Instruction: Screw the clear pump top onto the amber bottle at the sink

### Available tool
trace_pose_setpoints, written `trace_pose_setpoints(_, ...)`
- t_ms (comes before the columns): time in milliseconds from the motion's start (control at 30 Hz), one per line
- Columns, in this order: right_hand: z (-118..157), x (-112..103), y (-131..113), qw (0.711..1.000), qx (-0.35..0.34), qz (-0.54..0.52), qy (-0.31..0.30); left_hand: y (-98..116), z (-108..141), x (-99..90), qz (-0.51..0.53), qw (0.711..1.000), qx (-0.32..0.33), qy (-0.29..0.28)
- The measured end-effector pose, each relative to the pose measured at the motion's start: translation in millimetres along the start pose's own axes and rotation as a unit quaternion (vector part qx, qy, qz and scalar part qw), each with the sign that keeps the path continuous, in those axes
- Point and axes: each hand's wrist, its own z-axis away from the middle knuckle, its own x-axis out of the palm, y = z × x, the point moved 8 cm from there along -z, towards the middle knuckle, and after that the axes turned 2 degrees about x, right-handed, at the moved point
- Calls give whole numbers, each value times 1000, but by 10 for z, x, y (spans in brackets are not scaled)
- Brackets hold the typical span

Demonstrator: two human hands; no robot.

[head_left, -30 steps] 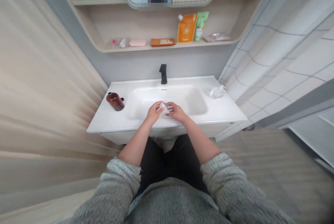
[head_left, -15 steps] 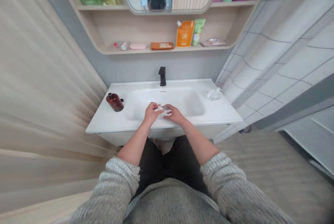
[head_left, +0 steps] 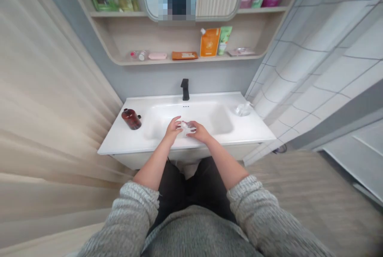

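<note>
Over the front of the white sink (head_left: 155,119), my right hand (head_left: 200,132) is closed around a small clear plastic container (head_left: 187,128); its exact kind is too blurred to tell. My left hand (head_left: 172,130) is at the container's left end, fingers apart with the thumb below. Whether its fingertips touch the container, I cannot tell. Left on the counter stands a brown bottle (head_left: 131,119) with an uncovered neck, and a small black piece (head_left: 139,117) shows beside it.
A black faucet (head_left: 185,89) rises behind the sink. Some clear plastic item (head_left: 243,109) lies on the right counter. Above, a shelf (head_left: 167,62) holds an orange pouch (head_left: 210,42), a green tube (head_left: 224,40) and an orange packet (head_left: 184,55). A curtain (head_left: 54,89) hangs at left.
My left fingers have spread and drawn back slightly left from the container, where they were pinched on it. My right hand keeps its hold. The view has shifted slightly.
</note>
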Motion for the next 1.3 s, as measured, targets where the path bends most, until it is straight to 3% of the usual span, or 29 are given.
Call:
trace_pose_setpoints(200,12,-23,10,1000,15,-12,7,-25,-15,-76,-32,999,-5,40)
trace_pose_setpoints(400,16,-25,3,1000,20,-12,6,-31,-24,-15,3,1000,4,-3)
trace_pose_setpoints(567,1,-28,33,1000,19,-17,5,-37,-29,-102,-24,998,12,52)
trace_pose_setpoints(733,-12,-30,52,1000,2,-26,6,-36,-31,-10,12,1000,2,1)
trace_pose_setpoints(900,-30,-25,91,1000,4,-29,4,-29,-27,-80,4,999,6,38)
trace_pose_setpoints(1133,-37,-25,95,999,-5,-31,7,-25,-29,25,39,999,12,-16)
trace_pose_setpoints(1300,-28,-16,94,999,-15,-29,2,-38,-27,-36,2,1000,14,18)
